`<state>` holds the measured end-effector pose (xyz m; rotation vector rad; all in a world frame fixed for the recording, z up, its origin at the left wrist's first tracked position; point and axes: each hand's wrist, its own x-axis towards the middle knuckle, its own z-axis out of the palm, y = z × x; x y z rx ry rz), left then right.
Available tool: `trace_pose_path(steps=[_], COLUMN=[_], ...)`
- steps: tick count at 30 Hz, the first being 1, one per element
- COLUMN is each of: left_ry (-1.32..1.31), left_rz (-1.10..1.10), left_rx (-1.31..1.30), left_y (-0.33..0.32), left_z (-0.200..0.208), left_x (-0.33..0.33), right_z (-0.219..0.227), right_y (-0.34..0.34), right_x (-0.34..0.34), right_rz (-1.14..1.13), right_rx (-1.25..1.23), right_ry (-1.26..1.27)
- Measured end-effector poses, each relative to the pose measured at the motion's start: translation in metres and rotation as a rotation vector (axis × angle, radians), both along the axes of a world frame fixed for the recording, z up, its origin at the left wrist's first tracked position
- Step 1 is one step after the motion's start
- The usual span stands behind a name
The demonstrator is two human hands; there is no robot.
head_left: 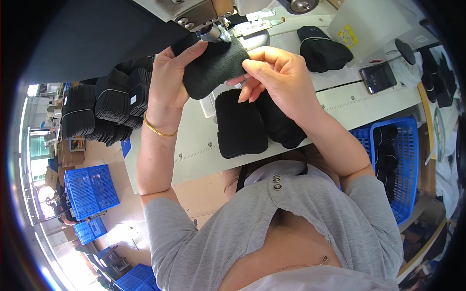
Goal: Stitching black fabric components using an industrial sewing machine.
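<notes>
In the head view, apparently positioning the black fabric piece (213,72) at the sewing machine (199,17), over the far tabletop (191,140); pinching its left side with the left hand (171,75), its right edge with the right hand (279,72); probably needs keeping flat next. Shows a yellow label (347,36), far right; illegible.

Two hands (167,82) (284,80) and one bracelet (154,129) appear before one sewing machine (199,20), with one phone (378,78) and one blue basket (408,157) at right.
</notes>
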<state>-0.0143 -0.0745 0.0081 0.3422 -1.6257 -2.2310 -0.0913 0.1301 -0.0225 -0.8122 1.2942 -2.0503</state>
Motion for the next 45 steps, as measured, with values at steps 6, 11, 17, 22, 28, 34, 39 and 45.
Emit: trace_pose_path(steps=[6,11,17,22,28,34,39,45], left_ry=[-0.018,-0.038,-0.007,0.26,0.616,0.674,0.574,0.682], left_rz=[0.017,0.027,0.028,0.496,0.462,0.402,0.359,0.346], left_rx=[-0.017,-0.023,-0.181,-1.138,-1.876,-1.785,-1.694,-1.81], left_y=[-0.001,-0.002,-0.006,0.017,0.037,0.037,0.039,0.034], left_z=[0.002,0.003,-0.004,-0.021,-0.016,-0.013,-0.012,-0.012], left_x=[-0.002,-0.004,-0.007,0.008,0.023,0.014,0.019,0.015], right_z=[-0.002,-0.001,-0.001,-0.002,-0.02,-0.026,-0.025,-0.024], right_y=[-0.001,-0.001,-0.003,-0.005,-0.005,-0.023,-0.02,-0.024], right_x=[0.002,0.004,0.007,0.009,0.02,0.031,0.03,0.038], right_rz=[-0.002,0.003,-0.009,-0.045,-0.162,-0.229,-0.038,-0.099], right_rx=[0.006,-0.008,-0.007,0.008,0.068,-0.016,-0.077,-0.184], right_ry=[0.02,-0.002,-0.005,0.009,0.121,0.213,0.024,-0.06])
